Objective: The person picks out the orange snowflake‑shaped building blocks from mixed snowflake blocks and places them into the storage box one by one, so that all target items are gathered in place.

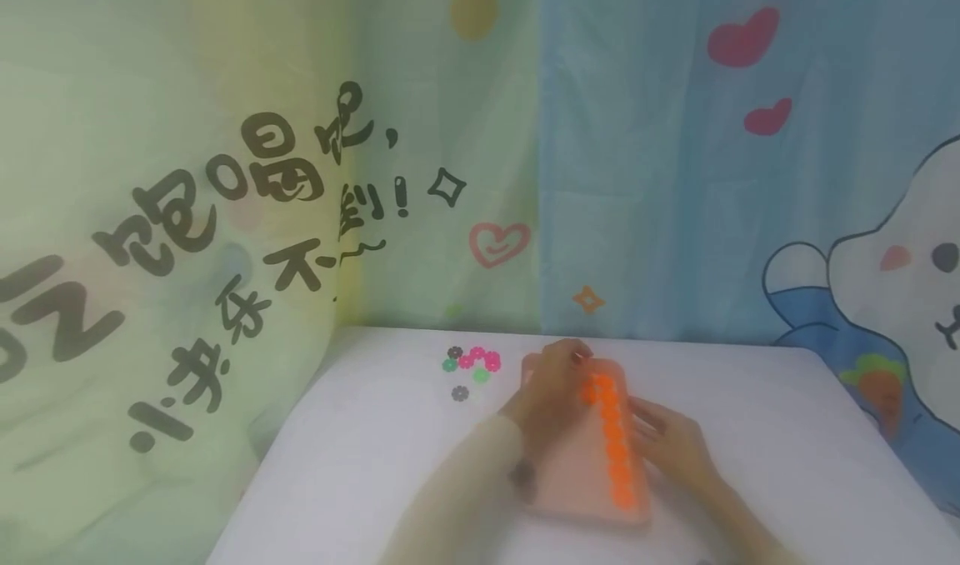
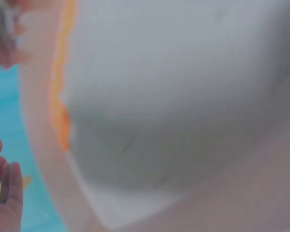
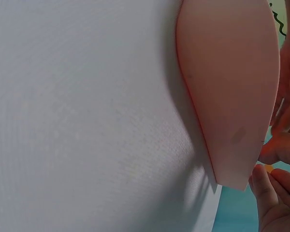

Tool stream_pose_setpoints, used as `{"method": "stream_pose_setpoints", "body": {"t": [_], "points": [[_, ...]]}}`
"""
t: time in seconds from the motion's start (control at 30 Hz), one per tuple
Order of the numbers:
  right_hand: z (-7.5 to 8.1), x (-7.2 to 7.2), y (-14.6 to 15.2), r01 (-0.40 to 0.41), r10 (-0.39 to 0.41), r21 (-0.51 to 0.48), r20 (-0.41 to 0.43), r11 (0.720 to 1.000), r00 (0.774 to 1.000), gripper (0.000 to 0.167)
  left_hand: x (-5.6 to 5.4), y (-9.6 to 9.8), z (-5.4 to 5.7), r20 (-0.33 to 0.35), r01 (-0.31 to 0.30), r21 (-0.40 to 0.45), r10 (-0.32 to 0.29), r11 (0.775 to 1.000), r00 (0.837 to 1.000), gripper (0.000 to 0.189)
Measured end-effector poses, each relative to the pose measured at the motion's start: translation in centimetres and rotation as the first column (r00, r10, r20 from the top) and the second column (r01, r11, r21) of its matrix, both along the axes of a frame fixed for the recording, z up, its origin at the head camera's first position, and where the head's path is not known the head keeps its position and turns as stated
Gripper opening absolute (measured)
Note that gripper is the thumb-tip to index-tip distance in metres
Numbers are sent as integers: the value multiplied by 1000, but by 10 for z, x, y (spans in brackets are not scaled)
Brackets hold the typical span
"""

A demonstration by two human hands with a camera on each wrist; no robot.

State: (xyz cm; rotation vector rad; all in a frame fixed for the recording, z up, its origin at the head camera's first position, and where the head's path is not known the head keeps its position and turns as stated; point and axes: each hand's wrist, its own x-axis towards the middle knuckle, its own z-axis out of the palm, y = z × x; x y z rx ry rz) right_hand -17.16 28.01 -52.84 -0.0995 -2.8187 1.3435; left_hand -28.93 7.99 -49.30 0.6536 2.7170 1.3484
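A pink rectangular tray (image 1: 573,490) stands on the white table, with orange flower-shaped pieces (image 1: 617,448) lined up inside along its right wall. My left hand (image 1: 551,377) reaches over the tray's far left part with its fingers bent down; what lies between its fingertips is hidden in the head view and blurred in the left wrist view. Against the outer right wall rests my right hand (image 1: 671,444), its fingers fairly straight and touching the tray. The tray's outer wall (image 3: 227,82) fills much of the right wrist view, with fingers (image 3: 266,191) at its edge.
Left of the tray lie several loose flower-shaped pieces: pink ones (image 1: 478,354), a green one (image 1: 481,376) and a grey one (image 1: 460,393). The white table (image 1: 360,465) ends at a printed blue curtain (image 1: 637,215) behind and a pale yellow-green one (image 1: 150,90) at left.
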Motion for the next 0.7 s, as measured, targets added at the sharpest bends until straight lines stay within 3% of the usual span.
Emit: {"method": "stream_pose_setpoints", "body": {"t": [0.1,0.17,0.23,0.53,0.7], "points": [[4,1,-2,5,-4,-17,40,1000,999,75,-14,-5,-1,-79,71,51,-67,996,995,24],[2,1,-2,8,-7,-19,53,1000,999,76,-29,-12,-3,-162,139,82,-124,987,979,24],[-1,-2,1,4,-3,-11,52,1000,999,76,-34,-23,-1,-188,175,101,-153,979,970,24],[-16,-12,8,-11,12,-18,57,1000,998,78,-26,-83,-1,-142,141,82,-128,987,982,23],[-16,-12,9,-17,17,0,47,1000,999,82,-19,-112,-5,-127,199,-4,-198,980,972,27]]}}
